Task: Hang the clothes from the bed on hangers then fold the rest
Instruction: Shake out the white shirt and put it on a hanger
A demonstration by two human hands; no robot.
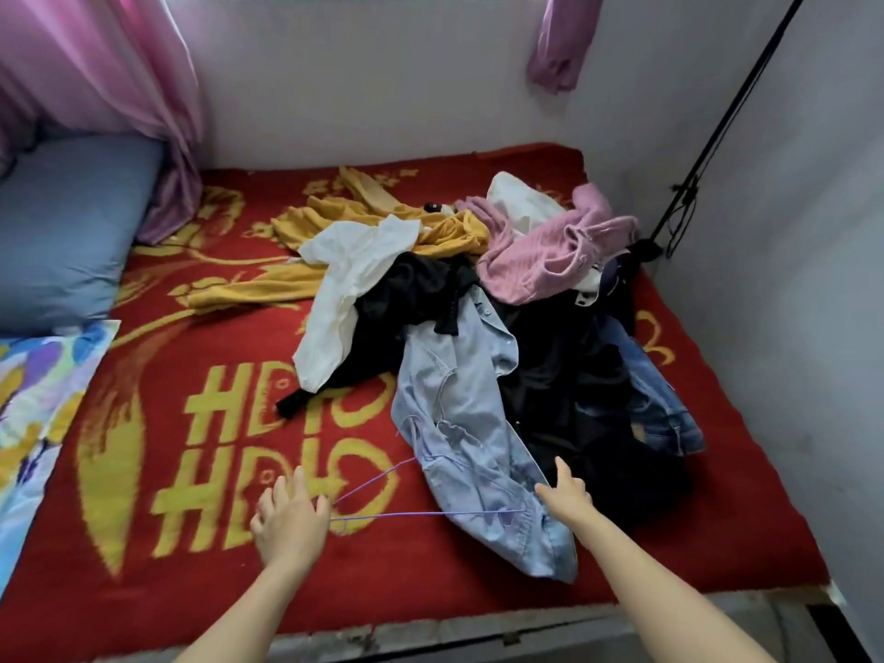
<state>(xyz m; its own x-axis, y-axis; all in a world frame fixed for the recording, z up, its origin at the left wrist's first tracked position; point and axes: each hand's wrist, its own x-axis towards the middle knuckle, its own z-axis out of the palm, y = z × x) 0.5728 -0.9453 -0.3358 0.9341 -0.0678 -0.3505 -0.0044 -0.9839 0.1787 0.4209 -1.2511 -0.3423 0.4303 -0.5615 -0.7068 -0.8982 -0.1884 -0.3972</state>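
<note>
You face one bed (191,590) under a red blanket with yellow lettering, set in a corner of pale walls. Two pink curtains hang above it, a long one (95,64) at the far left and a short one (559,40) at the far right. One blue pillow (67,232) lies at the left end, with one flowered cloth (33,399) just in front of it. The bed's right half carries a single heap of clothes: black garments (564,375) in the middle, one mustard-yellow piece (344,217) spread behind, one pink knit (550,251) on top at the back, one white shirt (354,265) draped down the left side and one pair of dark jeans (665,404) at the right edge. One light blue shirt (459,423) trails out of the heap, its long axis running from the pile toward you, its lower end near the bed's front edge. One purple wire hanger (406,514) lies across that shirt, long bar left to right, right end in the fabric, left corner out on the blanket. Your left hand (292,519) is just beside that corner, fingers spread and loose, holding nothing. Your right hand (567,495) rests on the blue shirt, thumb raised, fingers stretched flat toward the hanger.
</note>
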